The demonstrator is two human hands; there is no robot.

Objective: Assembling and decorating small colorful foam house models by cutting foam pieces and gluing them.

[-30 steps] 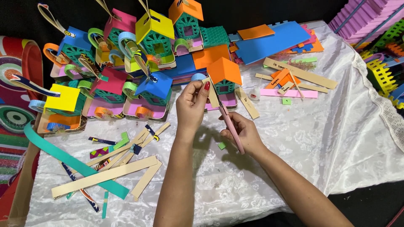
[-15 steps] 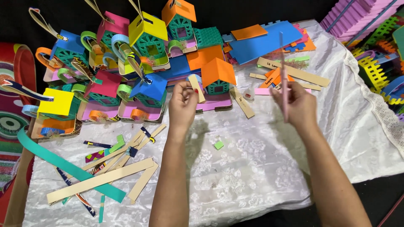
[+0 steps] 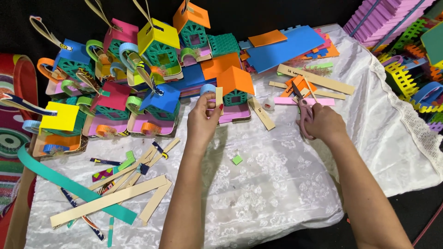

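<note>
White lace cloth [image 3: 286, 193] covers bench w/ foam houses [image 3: 157, 50] at back. Left hand [image 3: 203, 117] pinches tan strip [image 3: 218, 97] upright by orange-roofed house [image 3: 235, 87]; right hand [image 3: 323, 122] grips pink scissors [image 3: 302, 113], blades open. Risk: points snagging lace.

Scissors [image 3: 302, 113] right of foam houses [image 3: 152, 78]
</note>
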